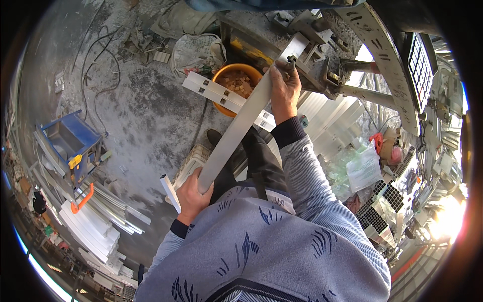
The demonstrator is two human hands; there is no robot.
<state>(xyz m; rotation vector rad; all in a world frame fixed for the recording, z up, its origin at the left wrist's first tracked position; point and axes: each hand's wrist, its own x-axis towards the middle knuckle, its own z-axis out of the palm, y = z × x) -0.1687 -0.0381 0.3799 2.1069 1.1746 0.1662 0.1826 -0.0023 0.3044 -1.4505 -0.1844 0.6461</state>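
A long pale metal profile point(236, 128) slants from near my body up to the machine point(322, 70) at the upper right. My left hand point(193, 196) is closed round its near end. Farther up, my right hand point(285, 93) grips the profile close to the machine, its fingertips beside a small dark metal part. The profile's far end lies at the machine's metal tooling. Below it, another white profile point(214, 91) with square cut-outs crosses an orange bucket point(217, 106) holding small pale offcuts. Beside my left hand, a narrow white bar point(170, 193) sticks up.
At the left stands a blue metal stand point(75, 128) near stacked white profiles point(90, 226). Black cable point(116, 80) trails on the dusty floor. A white sack point(198, 53) slumps behind the bucket. More profiles point(329, 121), plastic bags point(363, 168) and black grid crates point(372, 209) fill the right.
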